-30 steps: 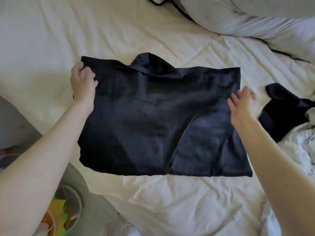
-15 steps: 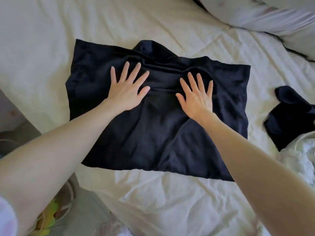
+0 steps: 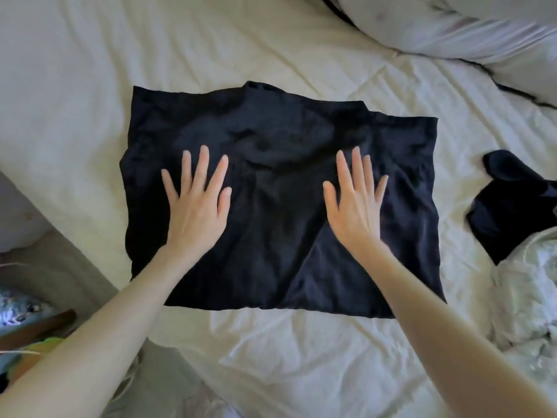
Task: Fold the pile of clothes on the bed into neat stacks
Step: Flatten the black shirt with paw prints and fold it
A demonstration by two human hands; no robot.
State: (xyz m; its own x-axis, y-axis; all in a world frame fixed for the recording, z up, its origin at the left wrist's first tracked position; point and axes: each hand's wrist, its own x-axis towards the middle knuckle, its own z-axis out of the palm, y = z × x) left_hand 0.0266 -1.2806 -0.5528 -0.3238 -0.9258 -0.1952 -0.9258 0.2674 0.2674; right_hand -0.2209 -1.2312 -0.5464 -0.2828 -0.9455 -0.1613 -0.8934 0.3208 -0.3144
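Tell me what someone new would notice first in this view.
A dark garment lies spread at the middle of the white bed. The left hand and right hand press flat on it, fingers straight and spread. At the right edge, a smaller dark cloth lies beside crumpled white fabric.

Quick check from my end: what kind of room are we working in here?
Most likely a bedroom: a bed with a rumpled cream sheet, pillows at its far end, and a dark garment spread flat on the sheet, more clothes beside it.
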